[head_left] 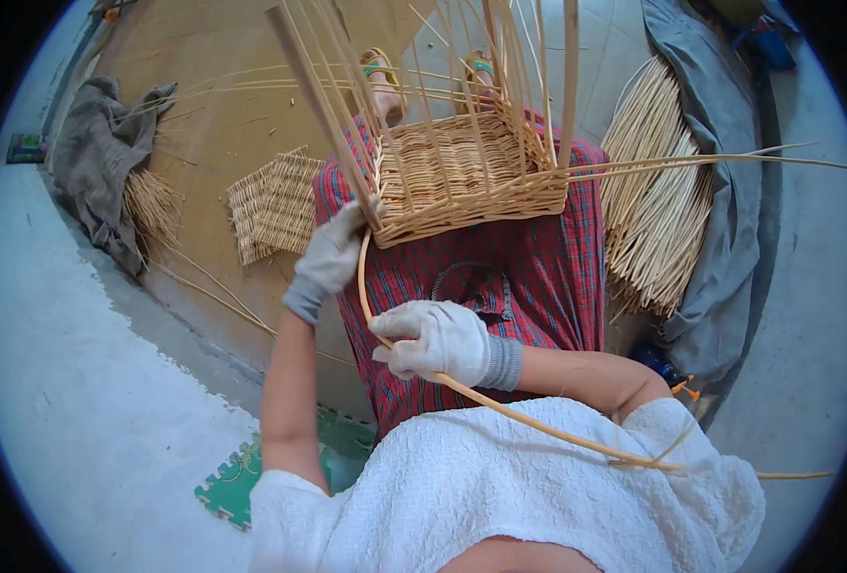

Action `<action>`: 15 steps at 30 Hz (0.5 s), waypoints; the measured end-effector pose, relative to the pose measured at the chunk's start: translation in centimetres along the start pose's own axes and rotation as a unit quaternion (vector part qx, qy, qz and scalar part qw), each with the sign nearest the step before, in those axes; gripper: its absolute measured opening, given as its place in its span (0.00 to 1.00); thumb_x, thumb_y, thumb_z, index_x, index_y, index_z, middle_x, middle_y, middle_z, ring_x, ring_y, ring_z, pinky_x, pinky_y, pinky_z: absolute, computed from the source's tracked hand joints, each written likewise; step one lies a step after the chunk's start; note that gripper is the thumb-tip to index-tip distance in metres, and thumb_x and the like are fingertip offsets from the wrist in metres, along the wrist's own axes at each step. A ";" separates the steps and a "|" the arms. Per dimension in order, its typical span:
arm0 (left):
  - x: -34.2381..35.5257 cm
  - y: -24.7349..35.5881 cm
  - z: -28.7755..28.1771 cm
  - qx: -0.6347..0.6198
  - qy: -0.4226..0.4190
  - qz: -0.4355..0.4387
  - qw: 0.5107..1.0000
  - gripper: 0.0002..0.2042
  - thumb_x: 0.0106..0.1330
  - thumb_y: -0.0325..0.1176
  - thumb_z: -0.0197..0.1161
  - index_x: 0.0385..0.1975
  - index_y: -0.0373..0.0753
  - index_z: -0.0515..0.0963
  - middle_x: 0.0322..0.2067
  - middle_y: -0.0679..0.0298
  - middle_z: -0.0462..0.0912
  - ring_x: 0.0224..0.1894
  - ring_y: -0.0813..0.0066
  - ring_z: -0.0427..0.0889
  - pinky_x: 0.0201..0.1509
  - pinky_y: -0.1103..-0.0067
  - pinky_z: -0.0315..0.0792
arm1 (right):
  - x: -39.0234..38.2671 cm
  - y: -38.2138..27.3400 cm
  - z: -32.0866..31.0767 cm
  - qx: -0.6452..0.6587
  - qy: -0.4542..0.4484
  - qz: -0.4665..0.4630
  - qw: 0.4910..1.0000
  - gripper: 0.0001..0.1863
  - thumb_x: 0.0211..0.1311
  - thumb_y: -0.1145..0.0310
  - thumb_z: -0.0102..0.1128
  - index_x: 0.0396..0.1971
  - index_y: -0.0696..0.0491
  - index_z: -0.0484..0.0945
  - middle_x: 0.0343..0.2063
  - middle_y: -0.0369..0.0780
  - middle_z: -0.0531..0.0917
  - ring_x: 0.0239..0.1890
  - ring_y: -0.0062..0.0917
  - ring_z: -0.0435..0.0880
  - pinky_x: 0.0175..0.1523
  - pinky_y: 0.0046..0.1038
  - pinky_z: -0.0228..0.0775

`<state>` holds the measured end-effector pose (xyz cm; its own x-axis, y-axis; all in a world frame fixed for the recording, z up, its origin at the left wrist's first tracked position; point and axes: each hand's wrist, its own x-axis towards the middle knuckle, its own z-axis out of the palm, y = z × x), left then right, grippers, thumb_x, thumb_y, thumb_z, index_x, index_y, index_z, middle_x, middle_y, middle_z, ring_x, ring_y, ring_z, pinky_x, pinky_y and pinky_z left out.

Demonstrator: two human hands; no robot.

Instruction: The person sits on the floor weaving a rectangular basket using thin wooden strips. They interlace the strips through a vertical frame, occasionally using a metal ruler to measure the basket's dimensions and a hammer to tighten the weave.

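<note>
A partly woven rectangular wicker basket (pixel 471 218) rests on my lap, with tall upright stakes and thicker corner posts rising from its low walls. My left hand (pixel 332 256), in a whitish glove with a grey cuff, grips the basket's near left corner at the foot of a post. Gloved the same way, my right hand (pixel 436 341) is closed around a long peeled willow rod (pixel 528 421). From that basket corner the rod curves down through my right fingers, then runs across my white shirt to the lower right. My left fingertips are partly hidden behind the corner.
Bundled rods (pixel 648 191) lie on grey cloth (pixel 724 286) at the right. Woven panels (pixel 275 205) sit on the brown board at the left, near another cloth-covered bundle (pixel 108 162). Long weavers stick out from both basket sides. A green foam mat (pixel 232 482) lies at lower left.
</note>
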<state>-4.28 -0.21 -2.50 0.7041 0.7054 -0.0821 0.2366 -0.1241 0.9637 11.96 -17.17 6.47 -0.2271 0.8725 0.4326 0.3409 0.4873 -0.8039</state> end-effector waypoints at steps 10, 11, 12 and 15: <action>3.7 -0.1 5.2 -0.387 0.202 -0.052 0.898 0.37 0.68 0.77 0.40 0.20 0.45 0.66 0.10 0.73 0.58 0.09 0.79 0.56 0.12 0.79 0.55 | -3.8 1.3 -3.8 -0.033 0.020 -0.021 0.999 0.13 0.52 0.67 0.76 0.23 0.45 0.76 0.40 0.42 0.88 0.35 0.35 0.90 0.32 0.32 0.82; 3.5 0.0 5.2 -0.389 0.215 -0.053 0.895 0.37 0.68 0.77 0.40 0.19 0.45 0.66 0.10 0.73 0.58 0.09 0.79 0.55 0.12 0.79 0.55 | -4.5 1.8 -5.9 -0.064 -0.002 0.008 0.998 0.11 0.52 0.69 0.76 0.23 0.45 0.78 0.42 0.42 0.89 0.35 0.35 0.90 0.32 0.32 0.82; 3.3 0.2 5.1 -0.390 0.225 -0.053 0.891 0.38 0.68 0.78 0.39 0.19 0.45 0.66 0.10 0.73 0.57 0.09 0.79 0.55 0.12 0.79 0.55 | -5.2 2.6 -7.4 -0.087 0.010 0.041 0.995 0.07 0.54 0.74 0.73 0.29 0.50 0.81 0.42 0.44 0.88 0.37 0.31 0.90 0.37 0.31 0.83; 3.7 -0.8 5.0 -0.403 0.199 -0.050 0.892 0.39 0.65 0.81 0.39 0.17 0.44 0.65 0.10 0.72 0.57 0.10 0.77 0.57 0.14 0.78 0.57 | -5.2 9.1 -9.7 0.085 0.197 0.266 0.940 0.06 0.61 0.79 0.70 0.30 0.58 0.79 0.34 0.42 0.89 0.35 0.21 0.87 0.43 0.23 0.82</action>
<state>1.47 -1.04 -4.83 0.3753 0.8962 -0.2365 -0.3867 0.3832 0.8388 25.09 -16.89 0.83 0.3008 0.9528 0.0417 0.1532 -0.0052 -0.9882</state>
